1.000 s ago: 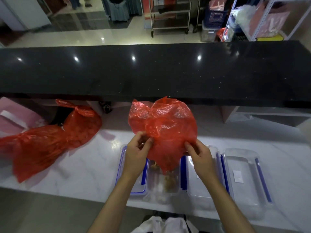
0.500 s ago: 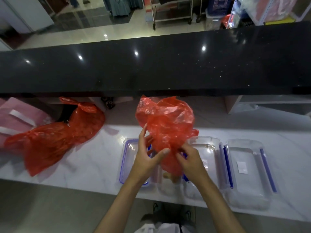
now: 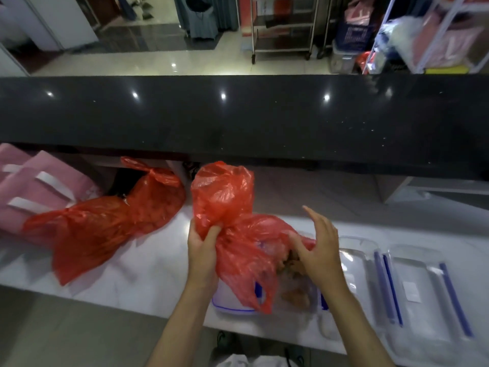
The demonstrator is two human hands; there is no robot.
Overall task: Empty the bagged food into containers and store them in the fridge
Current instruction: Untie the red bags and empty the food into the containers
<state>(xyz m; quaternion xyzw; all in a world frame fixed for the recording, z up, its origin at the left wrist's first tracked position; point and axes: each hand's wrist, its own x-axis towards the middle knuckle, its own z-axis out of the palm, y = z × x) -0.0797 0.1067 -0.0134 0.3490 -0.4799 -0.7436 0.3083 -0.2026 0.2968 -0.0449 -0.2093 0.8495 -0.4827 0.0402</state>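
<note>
A crumpled red plastic bag [image 3: 227, 207] hangs over a clear container [image 3: 296, 295] with blue clips on the white marble counter. My left hand [image 3: 202, 250] is shut on the bag's gathered middle. At the bag's lower right edge, my right hand [image 3: 317, 250] pinches the plastic with thumb and lower fingers while its upper fingers spread. Brownish food pieces [image 3: 291, 263] show at the bag's mouth and inside the container. A second clear container [image 3: 362, 276] and a lid-like tray [image 3: 420, 295] with blue clips lie to the right.
Two more red bags [image 3: 105, 221], tied and full, lie on the counter at the left, next to pink bags [image 3: 31, 186] with white handles. A raised black counter [image 3: 238, 117] runs across behind. The marble counter's [image 3: 148, 271] front edge is close to my body.
The bag has been lowered and tipped toward the container, with its mouth down at the right. My left hand now bunches its middle; my right hand shifted to the lower right edge.
</note>
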